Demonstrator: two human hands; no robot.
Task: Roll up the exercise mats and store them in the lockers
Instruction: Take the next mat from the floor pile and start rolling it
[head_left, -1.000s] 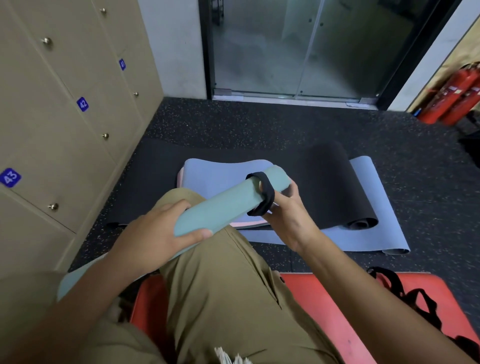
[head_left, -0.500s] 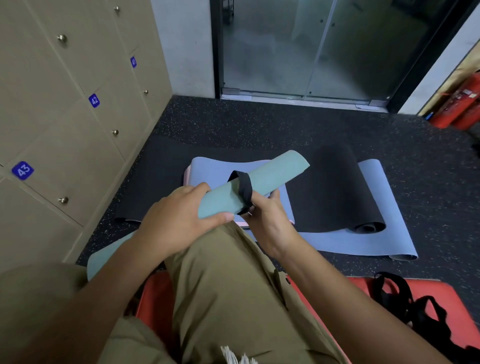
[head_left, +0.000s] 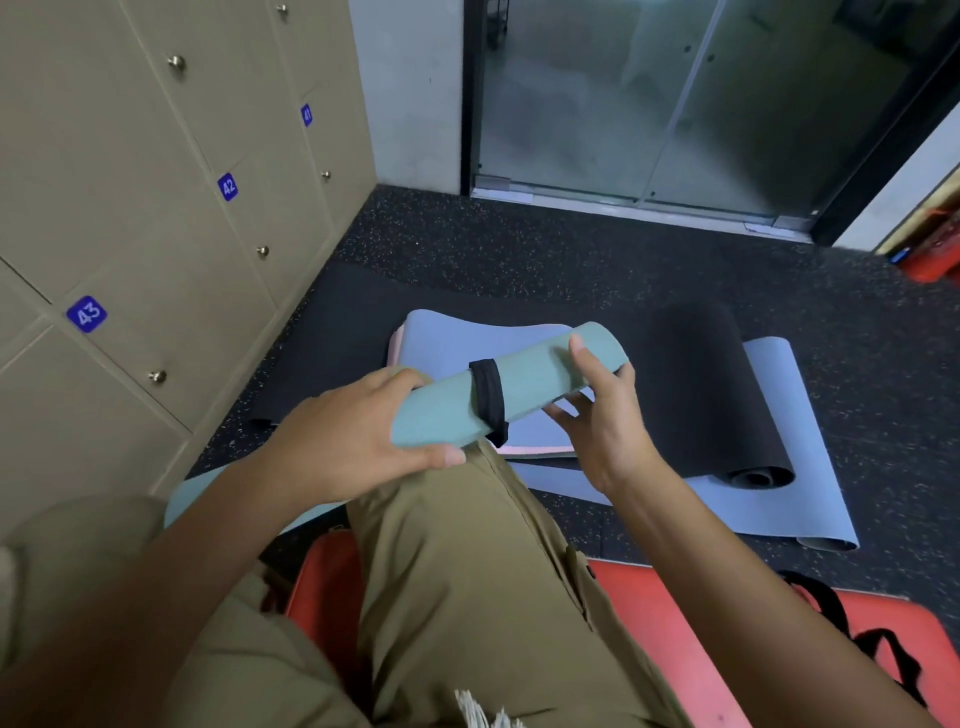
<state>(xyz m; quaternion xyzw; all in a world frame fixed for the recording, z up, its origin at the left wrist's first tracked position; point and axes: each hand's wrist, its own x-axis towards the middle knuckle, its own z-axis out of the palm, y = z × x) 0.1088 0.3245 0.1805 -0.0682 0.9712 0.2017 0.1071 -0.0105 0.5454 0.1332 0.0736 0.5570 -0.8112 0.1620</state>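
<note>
Hands, left hand (head_left: 343, 441) and right hand (head_left: 605, 415), grip a strapped green rolled mat (head_left: 524, 382) above flat mats (head_left: 769, 415), closed lockers (head_left: 156, 218) close on the left, bare floor (head_left: 571, 249) ahead.

Your forearms are bare from the elbows down; no sleeve cuff, watch, band or glove shows on either one. Your left hand (head_left: 353, 441) and right hand (head_left: 608, 421) carry no rings that can be made out. You wear olive-khaki trousers (head_left: 467, 571) of a plain woven cloth, with a raised seam running down the upper side of the leg and a second stitched line near the outer thigh. The same khaki cloth (head_left: 78, 535) covers the other leg at the lower left edge. A small fringe of pale, frayed threads (head_left: 480, 712) sits at the bottom edge, on the trousers.
</note>
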